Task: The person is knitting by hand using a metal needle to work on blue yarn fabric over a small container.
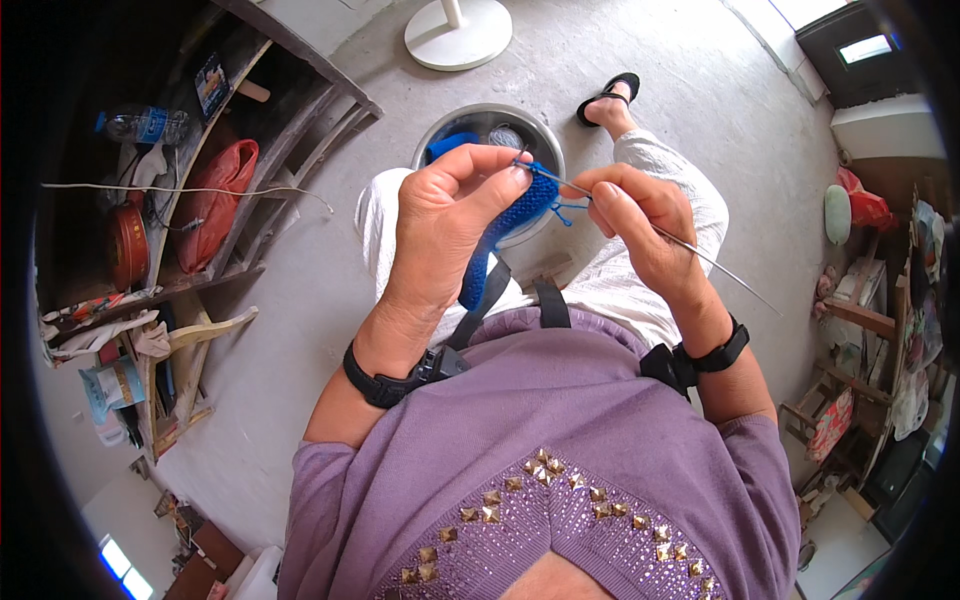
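My left hand (pixel 457 206) pinches the top edge of a blue knitted piece (pixel 517 210) between thumb and forefinger, with a needle tip beside them. The knitting hangs down behind that hand towards my lap. A long metal knitting needle (pixel 720 266) is held in my right hand (pixel 645 217); its tip meets the stitches near my left thumb. Blue yarn (pixel 574 205) runs from the knitting to my right fingers. Beyond my hands, a metal basin (pixel 553 131) on the floor holds a ball of grey yarn (pixel 505 137) and a blue knitted or yarn bundle (pixel 451 145).
A wooden shelf unit (pixel 322 112) at the left holds a plastic bottle (pixel 142 124), a red bag (pixel 219 206) and a round red tin (pixel 127 246). A white round stand base (pixel 458 37) is ahead on the floor. Wooden furniture (pixel 860 318) with bags stands at the right.
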Available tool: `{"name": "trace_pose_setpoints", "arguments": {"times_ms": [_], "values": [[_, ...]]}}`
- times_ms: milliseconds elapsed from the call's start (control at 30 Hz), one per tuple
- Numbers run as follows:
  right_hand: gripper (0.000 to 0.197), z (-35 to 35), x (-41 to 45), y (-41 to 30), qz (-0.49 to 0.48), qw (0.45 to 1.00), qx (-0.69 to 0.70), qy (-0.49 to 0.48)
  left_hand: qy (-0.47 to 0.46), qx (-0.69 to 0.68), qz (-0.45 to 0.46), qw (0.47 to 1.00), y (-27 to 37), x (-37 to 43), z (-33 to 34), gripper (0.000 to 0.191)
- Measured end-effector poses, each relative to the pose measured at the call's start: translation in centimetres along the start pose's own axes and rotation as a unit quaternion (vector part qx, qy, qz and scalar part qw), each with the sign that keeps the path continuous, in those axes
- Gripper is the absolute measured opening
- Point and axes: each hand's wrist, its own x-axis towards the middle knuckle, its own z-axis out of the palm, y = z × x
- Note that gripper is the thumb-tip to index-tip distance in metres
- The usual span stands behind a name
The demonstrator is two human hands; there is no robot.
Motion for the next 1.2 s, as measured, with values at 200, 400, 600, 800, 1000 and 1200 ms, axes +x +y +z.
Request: {"name": "trace_pose_setpoints", "arguments": {"times_ms": [200,400,600,800,1000,1200], "values": [[0.024,0.3,-0.2,-0.5,0.026,0.999,-0.034,-0.002,0.003,-0.010,0.016,1.000,-0.4,0.1,-0.1,0.016],[0.009,2.0,0.1,0.4,-0.171,0.963,-0.189,0.090,0.022,-0.041,0.000,0.999,-0.9,0.2,0.1,0.014],[0.019,1.6,0.4,0.7,-0.154,0.956,-0.237,0.076,0.004,-0.008,-0.001,1.000,-0.7,-0.2,0.6,0.019],[0.055,0.7,2.1,0.2,-0.113,0.970,-0.215,0.016,-0.036,0.032,0.006,0.999,-0.3,-0.4,0.8,0.014],[0.061,0.9,2.8,0.0,-0.129,0.981,-0.139,-0.042,-0.080,0.057,-0.008,0.995,0.1,-0.5,0.8,0.018],[0.037,0.0,1.6,0.5,-0.163,0.966,-0.192,0.049,-0.018,0.029,0.001,0.999,0.1,-0.2,0.3,0.016]]}}
